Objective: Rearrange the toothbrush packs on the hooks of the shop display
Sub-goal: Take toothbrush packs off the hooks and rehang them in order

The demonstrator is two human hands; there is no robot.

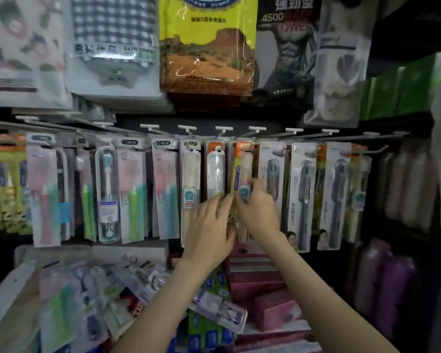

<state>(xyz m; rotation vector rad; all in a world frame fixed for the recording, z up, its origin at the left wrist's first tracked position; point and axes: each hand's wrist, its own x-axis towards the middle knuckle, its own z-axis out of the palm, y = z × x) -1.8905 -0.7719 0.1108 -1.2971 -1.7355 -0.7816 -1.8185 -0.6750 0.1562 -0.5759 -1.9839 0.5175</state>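
- L forearm (163, 301) and R forearm (316, 289) rise from the btm edge of view and meet at the middle of the hook row.
- Shelf under the hooks: heap of loose toothbrush packs (99, 289) at its left end. One clear-case pack (222, 312) lies flat just beside the L forearm. Pink boxes (260, 284) are stacked btwn the two arms.
- L hand (209, 225): fingers stretched near straight, tips pressed on the lower part of the clear-blister pack (215, 171). It holds nothing I can make out.
- R hand (259, 212): fingers curled round the btm of the orange-topped toothbrush pack (241, 169), at its teal sticker. The two hands are just beside each other.
- That pack sits mid-row, slightly tilted, top up by a hook. Too blurred to tell if it's actually on the hook.
- Hooks (224, 128): one row w/ white tag fronts across the display.
- Left of the hands hang pink-and-green packs (133, 189). Right of them hang grey-brush packs (302, 194).
- Above the row: checked bath towel pack (112, 34) toward the left, yellow bag (206, 47) at centre.
- Right edge of the display: purple bottles (392, 276), blurred.
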